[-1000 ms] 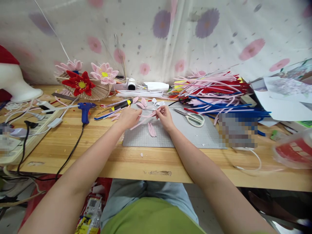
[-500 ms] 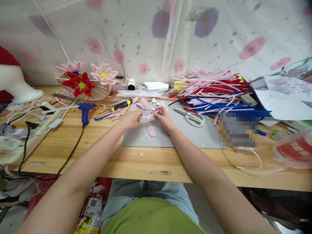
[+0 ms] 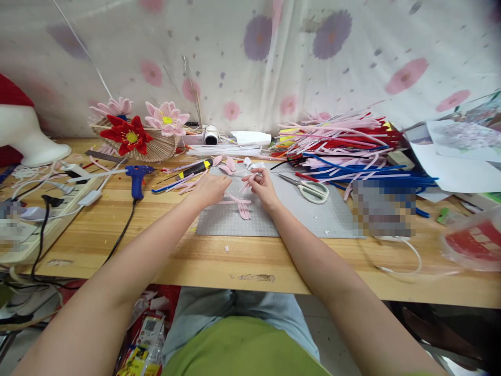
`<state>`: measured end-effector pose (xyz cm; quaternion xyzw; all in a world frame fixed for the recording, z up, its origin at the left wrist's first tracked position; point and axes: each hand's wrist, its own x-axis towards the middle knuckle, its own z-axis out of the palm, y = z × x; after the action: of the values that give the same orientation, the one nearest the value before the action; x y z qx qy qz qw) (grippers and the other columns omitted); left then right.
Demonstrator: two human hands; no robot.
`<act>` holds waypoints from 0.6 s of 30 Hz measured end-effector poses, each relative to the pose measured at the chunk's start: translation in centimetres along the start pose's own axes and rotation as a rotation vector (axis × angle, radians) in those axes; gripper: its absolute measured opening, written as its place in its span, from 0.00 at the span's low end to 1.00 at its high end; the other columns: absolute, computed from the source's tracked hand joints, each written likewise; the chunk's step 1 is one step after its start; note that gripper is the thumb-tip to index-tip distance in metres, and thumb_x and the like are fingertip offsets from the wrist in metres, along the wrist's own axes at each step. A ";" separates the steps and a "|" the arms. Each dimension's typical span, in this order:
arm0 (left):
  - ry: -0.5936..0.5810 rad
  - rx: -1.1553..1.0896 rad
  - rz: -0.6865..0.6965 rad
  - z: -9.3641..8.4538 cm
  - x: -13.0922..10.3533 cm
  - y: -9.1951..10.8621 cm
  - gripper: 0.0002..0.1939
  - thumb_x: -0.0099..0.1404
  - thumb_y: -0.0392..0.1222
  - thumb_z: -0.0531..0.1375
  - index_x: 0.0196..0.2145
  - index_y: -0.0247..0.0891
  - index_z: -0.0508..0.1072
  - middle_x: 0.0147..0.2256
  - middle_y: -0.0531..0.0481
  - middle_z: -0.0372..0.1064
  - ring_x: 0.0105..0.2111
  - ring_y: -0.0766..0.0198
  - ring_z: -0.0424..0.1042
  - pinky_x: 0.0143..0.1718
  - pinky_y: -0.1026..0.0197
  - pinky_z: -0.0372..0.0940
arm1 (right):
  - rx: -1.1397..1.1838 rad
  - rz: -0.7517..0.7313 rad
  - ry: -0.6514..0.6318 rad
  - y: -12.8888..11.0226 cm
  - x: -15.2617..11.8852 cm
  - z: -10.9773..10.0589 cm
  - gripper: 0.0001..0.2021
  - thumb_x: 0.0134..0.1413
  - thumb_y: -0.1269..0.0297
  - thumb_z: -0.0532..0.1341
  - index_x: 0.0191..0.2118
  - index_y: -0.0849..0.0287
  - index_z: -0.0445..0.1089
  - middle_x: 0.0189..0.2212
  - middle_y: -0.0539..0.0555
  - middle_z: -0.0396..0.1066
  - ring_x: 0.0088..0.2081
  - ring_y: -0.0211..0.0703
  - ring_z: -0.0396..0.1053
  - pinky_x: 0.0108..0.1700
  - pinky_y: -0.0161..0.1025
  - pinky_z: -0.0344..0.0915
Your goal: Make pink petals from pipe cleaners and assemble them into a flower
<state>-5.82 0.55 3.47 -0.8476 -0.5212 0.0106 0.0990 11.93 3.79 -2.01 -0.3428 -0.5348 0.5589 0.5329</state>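
Over the grey cutting mat (image 3: 313, 222), my left hand (image 3: 213, 189) is closed, with pink fuzzy stems (image 3: 238, 200) beside its fingertips. My right hand (image 3: 261, 188) pinches a light pink stem (image 3: 246, 184) between thumb and fingers, a little to the right. Just below the hands, a small bundle of short pink pieces (image 3: 244, 211) lies on the mat. Behind my hands are pink petal shapes (image 3: 228, 166) and small white pieces (image 3: 254, 165). What my left fingers grip is too small to make out.
White-handled scissors (image 3: 313, 191) lie right of my hands. A blue glue gun (image 3: 136, 180) and a yellow-black cutter (image 3: 195, 168) are on the left. Fuzzy stems (image 3: 336, 136) are heaped at the back right. Finished flowers (image 3: 131, 136) stand back left.
The pink stem that stretched between my hands now shows as separate strands, one lying crosswise above the short bundle. My right fingers have shifted slightly left.
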 end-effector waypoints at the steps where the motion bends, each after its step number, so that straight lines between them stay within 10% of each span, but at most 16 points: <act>1: -0.008 0.007 -0.006 -0.2 0.1 0.0 0.12 0.55 0.34 0.52 0.38 0.35 0.69 0.35 0.40 0.69 0.37 0.53 0.70 0.35 0.55 0.59 | 0.017 0.012 -0.009 -0.2 -0.1 0.1 0.18 0.39 0.60 0.60 0.37 0.54 0.53 0.29 0.48 0.71 0.24 0.32 0.61 0.21 0.28 0.49; 18: -0.046 -0.032 -0.055 -1.7 1.6 0.1 0.14 0.55 0.40 0.54 0.40 0.36 0.70 0.37 0.41 0.71 0.41 0.53 0.70 0.40 0.57 0.59 | 0.133 0.306 -0.382 -0.1 -1.0 0.7 0.17 0.39 0.63 0.64 0.38 0.57 0.61 0.31 0.50 0.73 0.23 0.32 0.64 0.20 0.28 0.52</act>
<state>-4.75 1.66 5.22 -0.8338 -0.5467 0.0190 0.0737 11.47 2.64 -1.94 -0.2723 -0.5299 0.7214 0.3529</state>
